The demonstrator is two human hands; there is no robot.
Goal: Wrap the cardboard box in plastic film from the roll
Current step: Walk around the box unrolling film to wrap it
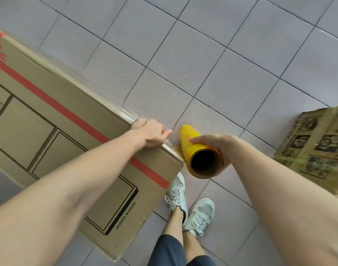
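A large brown cardboard box [55,120] with a red stripe and black outlined panels stands on the tiled floor at the left. My left hand [150,134] rests on its upper right edge, pressing clear plastic film [170,147] against the corner. My right hand [214,148] grips a yellow roll of film [191,144] just right of that corner, its hollow cardboard core facing me. A short stretch of film runs from the roll to the box edge.
A second printed cardboard box [318,143], wrapped in film, sits on the floor at the right. My feet in white sneakers [191,206] stand below the roll. Grey floor tiles [202,54] spread beyond both boxes.
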